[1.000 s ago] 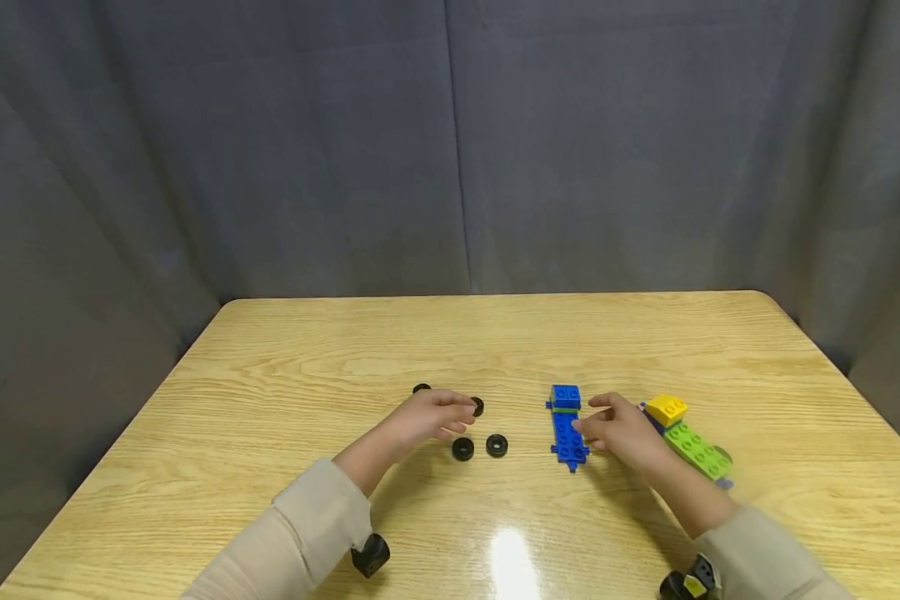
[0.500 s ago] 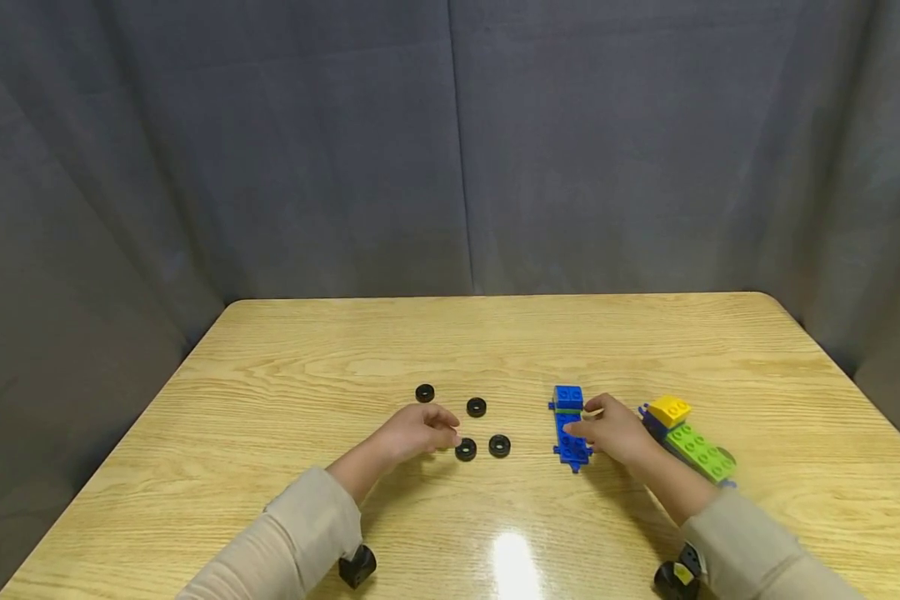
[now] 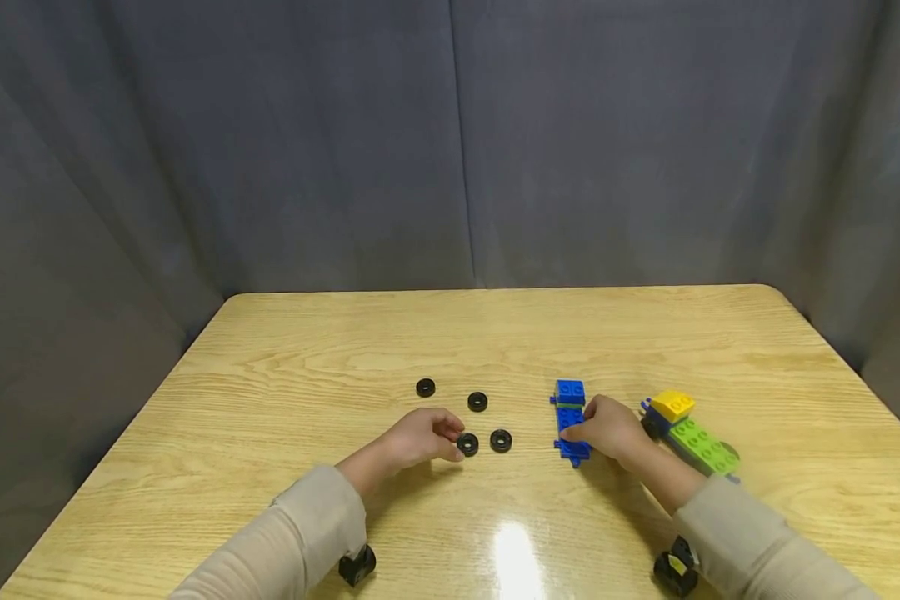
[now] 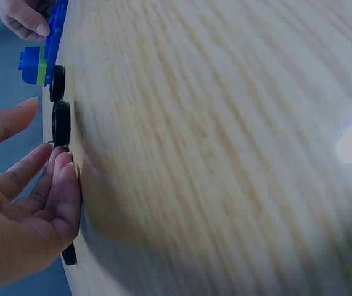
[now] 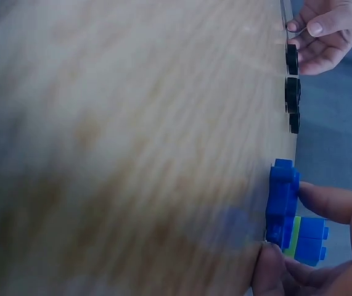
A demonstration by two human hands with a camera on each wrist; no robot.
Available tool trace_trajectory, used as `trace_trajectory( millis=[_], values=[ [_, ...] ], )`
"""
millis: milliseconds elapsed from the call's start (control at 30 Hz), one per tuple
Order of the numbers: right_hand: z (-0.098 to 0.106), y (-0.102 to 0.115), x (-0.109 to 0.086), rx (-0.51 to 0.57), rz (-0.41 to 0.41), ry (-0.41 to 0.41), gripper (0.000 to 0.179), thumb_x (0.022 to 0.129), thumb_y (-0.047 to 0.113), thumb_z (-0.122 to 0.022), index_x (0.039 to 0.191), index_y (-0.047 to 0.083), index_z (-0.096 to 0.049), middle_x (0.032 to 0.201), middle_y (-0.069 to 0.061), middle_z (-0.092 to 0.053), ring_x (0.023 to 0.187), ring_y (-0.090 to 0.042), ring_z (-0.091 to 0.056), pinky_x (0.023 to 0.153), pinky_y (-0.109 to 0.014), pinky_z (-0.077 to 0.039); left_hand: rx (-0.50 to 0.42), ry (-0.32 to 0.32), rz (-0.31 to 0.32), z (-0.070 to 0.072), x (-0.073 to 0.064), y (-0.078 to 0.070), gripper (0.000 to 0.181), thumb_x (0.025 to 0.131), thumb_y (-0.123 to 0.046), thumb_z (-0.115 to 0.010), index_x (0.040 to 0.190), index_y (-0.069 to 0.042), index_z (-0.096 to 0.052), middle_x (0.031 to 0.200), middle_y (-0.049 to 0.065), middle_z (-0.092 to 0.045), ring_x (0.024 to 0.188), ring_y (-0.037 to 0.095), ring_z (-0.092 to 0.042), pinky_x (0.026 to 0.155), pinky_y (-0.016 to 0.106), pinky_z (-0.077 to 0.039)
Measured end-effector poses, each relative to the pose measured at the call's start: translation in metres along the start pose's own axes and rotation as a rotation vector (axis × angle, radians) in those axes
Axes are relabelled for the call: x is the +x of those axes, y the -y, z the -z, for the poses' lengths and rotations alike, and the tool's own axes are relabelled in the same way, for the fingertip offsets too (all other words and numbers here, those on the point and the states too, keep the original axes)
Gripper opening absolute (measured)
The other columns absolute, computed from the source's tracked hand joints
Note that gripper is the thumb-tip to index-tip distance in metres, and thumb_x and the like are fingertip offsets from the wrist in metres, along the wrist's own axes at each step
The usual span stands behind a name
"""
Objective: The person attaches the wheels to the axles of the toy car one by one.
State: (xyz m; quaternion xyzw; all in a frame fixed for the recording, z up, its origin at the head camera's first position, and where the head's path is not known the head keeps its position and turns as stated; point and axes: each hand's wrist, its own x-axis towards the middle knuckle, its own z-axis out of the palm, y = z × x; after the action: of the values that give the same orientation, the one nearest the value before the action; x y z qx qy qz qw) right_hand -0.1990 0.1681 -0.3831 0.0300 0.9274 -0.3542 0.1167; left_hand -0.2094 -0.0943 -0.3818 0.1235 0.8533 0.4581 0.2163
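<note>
My left hand (image 3: 420,437) rests low over the table around a black toy wheel (image 3: 468,452), fingertips at its edge. In the left wrist view, the thumb (image 4: 18,123) stands apart from that wheel and the fingers are loosely bent. My right hand (image 3: 611,429) pinches a blue building-block car base (image 3: 572,447), with the thumb on its studded top and the fingers at its side, partly hidden. This base has small axle pegs and a blue block (image 3: 570,391) over a thin green layer at its far end. It lies on the table.
More black wheels lie nearby: one to the right (image 3: 501,448), one behind (image 3: 477,408) and one farther left (image 3: 425,393). A green and yellow block car (image 3: 701,446) with wheels stands right of my right hand. Grey curtains (image 3: 345,167) hang behind the wooden table (image 3: 307,350).
My left hand has drawn back from the farther wheels and come down at the near left wheel. The right hand's fingers have closed onto the blue car base.
</note>
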Motion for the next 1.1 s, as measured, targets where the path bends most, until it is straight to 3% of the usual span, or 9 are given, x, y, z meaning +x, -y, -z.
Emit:
trace_trajectory(
  millis=[200,367,600,867,1100],
  values=[
    [0.001,0.003,0.001,-0.016,-0.031,-0.001,0.030,0.072,0.020,-0.068,0.077,-0.001,-0.047,0.066,-0.007,-0.045,0.057,-0.018,-0.042,0.045,-0.025,-0.034,0.041,-0.008,-0.032,-0.003,0.003,0.001,0.037,0.068,-0.003,-0.069,0.101,0.002,-0.055,0.090,0.006,-0.054,0.085,0.017,-0.050,0.074,0.028,-0.042],
    [0.002,0.004,0.000,-0.013,-0.055,-0.006,0.029,0.070,0.020,-0.068,0.069,0.002,-0.046,0.061,-0.004,-0.042,0.052,-0.016,-0.040,0.043,-0.023,-0.032,0.108,-0.030,-0.053,-0.008,0.006,0.000,0.033,0.066,-0.004,-0.072,0.096,0.000,-0.057,0.084,0.003,-0.051,0.079,0.016,-0.047,0.068,0.026,-0.041],
    [-0.001,0.004,0.000,0.014,-0.050,-0.015,0.041,0.068,0.019,-0.068,0.047,0.014,-0.032,0.045,0.005,-0.022,0.039,-0.009,-0.021,0.037,-0.019,-0.020,0.197,-0.050,-0.070,-0.012,0.009,0.000,0.030,0.065,-0.006,-0.074,0.090,-0.004,-0.058,0.080,0.002,-0.049,0.075,0.015,-0.045,0.064,0.025,-0.040],
    [-0.002,0.006,-0.002,0.023,-0.073,0.005,0.043,0.067,0.019,-0.068,0.048,0.014,-0.031,0.048,0.005,-0.020,0.043,-0.010,-0.019,0.039,-0.021,-0.018,0.235,-0.047,-0.090,-0.013,0.009,-0.001,0.024,0.067,-0.008,-0.072,0.087,-0.006,-0.058,0.078,0.000,-0.050,0.074,0.014,-0.046,0.064,0.025,-0.040],
    [-0.005,0.003,0.001,0.119,-0.066,-0.004,0.035,0.068,0.013,-0.069,0.065,0.004,-0.036,0.064,-0.005,-0.034,0.057,-0.018,-0.033,0.047,-0.026,-0.028,0.268,-0.053,-0.101,-0.013,0.007,-0.002,0.028,0.065,-0.012,-0.075,0.086,-0.005,-0.058,0.077,0.001,-0.049,0.072,0.013,-0.044,0.063,0.025,-0.039]
  ],
)
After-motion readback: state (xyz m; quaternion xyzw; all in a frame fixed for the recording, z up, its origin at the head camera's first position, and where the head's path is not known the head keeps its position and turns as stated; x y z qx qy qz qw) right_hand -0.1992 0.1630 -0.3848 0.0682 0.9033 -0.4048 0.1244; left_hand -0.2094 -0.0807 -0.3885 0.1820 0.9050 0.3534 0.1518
